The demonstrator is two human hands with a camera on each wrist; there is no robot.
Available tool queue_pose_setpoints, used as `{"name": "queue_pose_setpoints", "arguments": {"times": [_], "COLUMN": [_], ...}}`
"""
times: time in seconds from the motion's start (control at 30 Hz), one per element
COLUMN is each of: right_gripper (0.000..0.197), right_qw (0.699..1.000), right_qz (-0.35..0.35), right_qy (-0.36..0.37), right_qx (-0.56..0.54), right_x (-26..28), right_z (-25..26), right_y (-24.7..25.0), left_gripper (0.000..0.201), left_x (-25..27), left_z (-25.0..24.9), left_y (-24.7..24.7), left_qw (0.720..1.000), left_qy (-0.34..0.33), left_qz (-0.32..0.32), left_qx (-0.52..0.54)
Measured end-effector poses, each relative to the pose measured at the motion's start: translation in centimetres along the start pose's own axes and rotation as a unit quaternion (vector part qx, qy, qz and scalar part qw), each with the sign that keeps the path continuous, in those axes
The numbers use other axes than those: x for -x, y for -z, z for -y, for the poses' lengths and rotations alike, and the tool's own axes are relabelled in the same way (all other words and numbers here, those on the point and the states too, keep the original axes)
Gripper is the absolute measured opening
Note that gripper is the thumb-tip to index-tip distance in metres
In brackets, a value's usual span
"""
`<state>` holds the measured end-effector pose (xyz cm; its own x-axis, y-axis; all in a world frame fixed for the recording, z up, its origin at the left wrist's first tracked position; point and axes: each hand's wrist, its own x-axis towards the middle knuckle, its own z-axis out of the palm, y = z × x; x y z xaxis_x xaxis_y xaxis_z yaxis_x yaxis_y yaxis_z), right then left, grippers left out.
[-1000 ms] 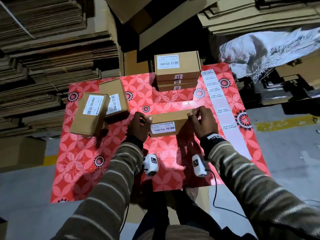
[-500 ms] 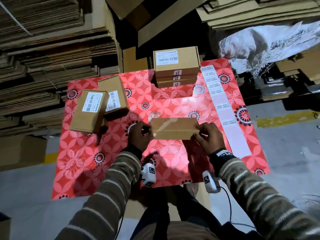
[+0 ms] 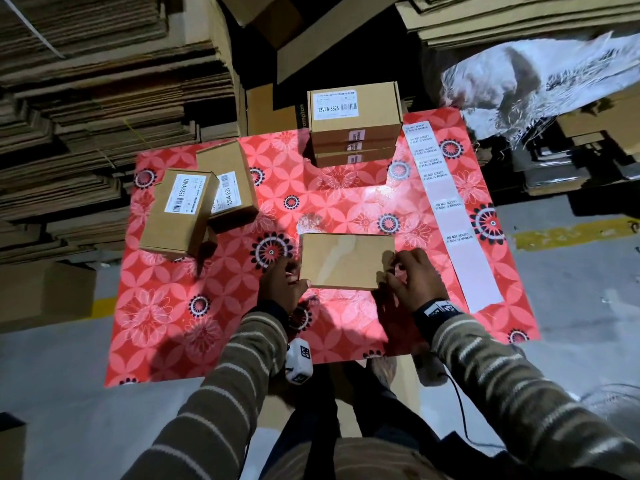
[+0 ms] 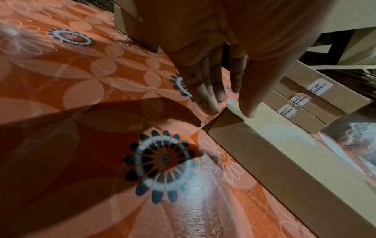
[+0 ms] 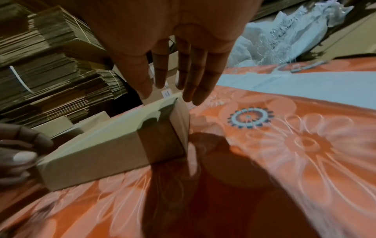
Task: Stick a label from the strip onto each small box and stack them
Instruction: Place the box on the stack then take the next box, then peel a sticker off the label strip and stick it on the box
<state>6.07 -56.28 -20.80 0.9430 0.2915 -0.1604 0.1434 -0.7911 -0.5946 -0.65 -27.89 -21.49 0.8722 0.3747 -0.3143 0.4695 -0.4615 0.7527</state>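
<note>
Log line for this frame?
box flat on mat, plain face up | left hand holds left end | right hand open at right end | stack: three labelled

Matt, smooth cardboard is seen on the plain brown rectangular box [image 3: 346, 261]; a glossy, plastic-like sheen is shown by the red flowered table cover [image 3: 180, 306].

I record the table cover [image 3: 166, 306] as coral red, patterned with a pale petal lattice, white outlined flowers and black-and-white rosettes. The centre box [image 3: 346, 261] is plain kraft brown. The stack [image 3: 377, 112] at twelve o'clock is the same brown, with white labels printed in black. The label strip [image 3: 464, 237] at three o'clock is white with black lettering. The sleeves [image 3: 221, 393] are olive-brown with pale stripes.
</note>
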Motion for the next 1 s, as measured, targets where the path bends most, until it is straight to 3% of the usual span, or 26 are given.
{"name": "queue_pose_setpoints", "arguments": {"times": [0.13, 0.3, 0.5, 0.67, 0.83, 1.0], "right_gripper": [0.050, 0.057, 0.056, 0.058, 0.056, 0.048], "right_qw": [0.999, 0.993, 0.995, 0.996, 0.997, 0.997], "right_qz": [-0.001, 0.094, 0.076, 0.075, 0.063, 0.045], "right_qy": [0.031, -0.027, -0.049, -0.050, -0.035, -0.047], "right_qx": [0.021, 0.069, 0.045, 0.023, -0.012, -0.047], "right_x": [-3.3, -5.6, -4.5, -1.4, 2.2, 3.1], "right_z": [1.3, 2.5, 2.0, 0.5, 0.0, 0.3], "right_y": [1.4, 1.1, 1.1, 0.6, -1.4, -2.4], "left_gripper": [0.057, 0.075, 0.078, 0.073, 0.063, 0.063], "left_x": [0.4, -0.4, -3.5, -6.6, -8.7, -9.9], "left_z": [0.1, -0.3, -2.2, -5.1, -8.2, -10.6], "left_y": [0.2, -0.7, -1.2, -1.8, -3.3, -5.6], "left_qw": [1.000, 0.998, 0.987, 0.960, 0.955, 0.934], "left_qy": [0.001, -0.021, -0.016, -0.076, -0.153, -0.169], "left_qz": [-0.005, 0.036, 0.070, 0.098, 0.100, 0.140], "left_qx": [-0.025, -0.040, -0.141, -0.252, -0.236, -0.282]}}
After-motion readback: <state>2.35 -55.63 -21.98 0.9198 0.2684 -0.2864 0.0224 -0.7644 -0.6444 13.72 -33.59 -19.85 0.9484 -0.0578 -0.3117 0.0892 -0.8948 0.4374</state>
